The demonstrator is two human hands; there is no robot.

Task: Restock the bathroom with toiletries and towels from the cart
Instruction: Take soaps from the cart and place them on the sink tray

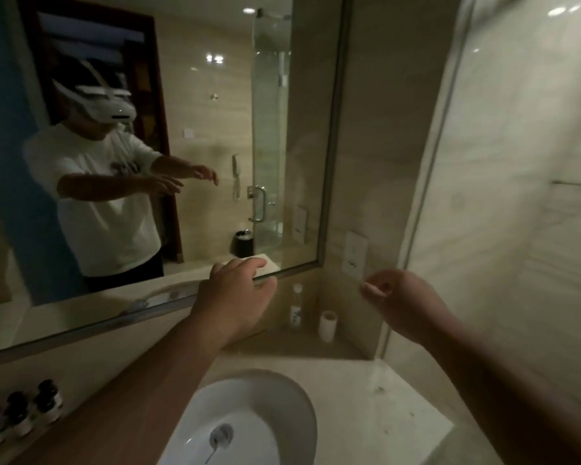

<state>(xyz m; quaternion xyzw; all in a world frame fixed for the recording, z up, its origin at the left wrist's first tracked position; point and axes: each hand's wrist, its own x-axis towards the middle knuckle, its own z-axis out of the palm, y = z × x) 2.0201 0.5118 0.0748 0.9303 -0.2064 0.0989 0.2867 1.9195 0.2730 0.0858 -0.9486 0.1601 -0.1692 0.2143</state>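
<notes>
Toiletries (three dark-capped small bottles) stand in row at counter left edge; bottle, white cup in back right corner. Left hand, right hand hover loosely curled, empty. Towels, cart unseen; restocking likely partway.

sink: white, with a silver plug
desk: beige stone, faint pale veining, a few dark specks
small bottles: black caps, white bodies
clear bottle: white cap, dark print on a see-through body
cup: white
mirror frame: dull grey
wall: cream with soft greyish streaks
socket plate: off-white
shirt, in the mirror: white, dark chest print
headset, in the mirror: white
door frame, in the mirror: dark red-brown
bin, in the mirror: black
</notes>
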